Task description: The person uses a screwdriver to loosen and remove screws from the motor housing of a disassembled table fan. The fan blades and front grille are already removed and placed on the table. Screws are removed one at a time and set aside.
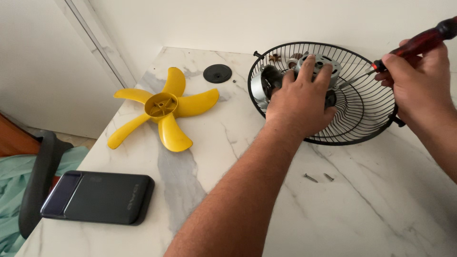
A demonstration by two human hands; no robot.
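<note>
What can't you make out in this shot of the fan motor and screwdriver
Head view only:
- Motor: mostly covered by the left hand.
- Screwdriver tip: hidden behind motor and grille wires; handle end cut off by the right edge.
- Small parts at the grille's back rim: too small to identify.

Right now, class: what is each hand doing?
Left hand: closed on the fan motor inside the black wire guard.
Right hand: holding a red-handled screwdriver.
</note>
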